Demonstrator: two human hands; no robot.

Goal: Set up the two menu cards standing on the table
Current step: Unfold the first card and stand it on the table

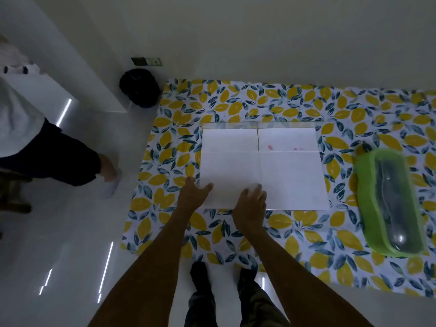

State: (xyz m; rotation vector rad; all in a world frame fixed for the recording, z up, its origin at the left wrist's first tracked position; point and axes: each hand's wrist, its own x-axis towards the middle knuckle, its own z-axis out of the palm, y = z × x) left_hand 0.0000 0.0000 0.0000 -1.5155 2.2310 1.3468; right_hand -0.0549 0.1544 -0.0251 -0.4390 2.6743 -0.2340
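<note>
Two white menu cards lie flat side by side on the lemon-print tablecloth (295,232). The left card (230,161) and the right card (291,171) each show a crosswise fold line; the right one has faint pink marks near its far half. My left hand (192,197) rests at the near left corner of the left card, fingers spread on its edge. My right hand (251,205) lies on the near edge of the left card close to the seam between the cards, fingers curled over the paper. Neither hand has lifted a card.
A green translucent container (368,185) with a clear lid lies on the table at the right. A black bag (139,88) sits on the floor beyond the table's left corner. Another person's leg and foot (107,175) stand on the floor at the left.
</note>
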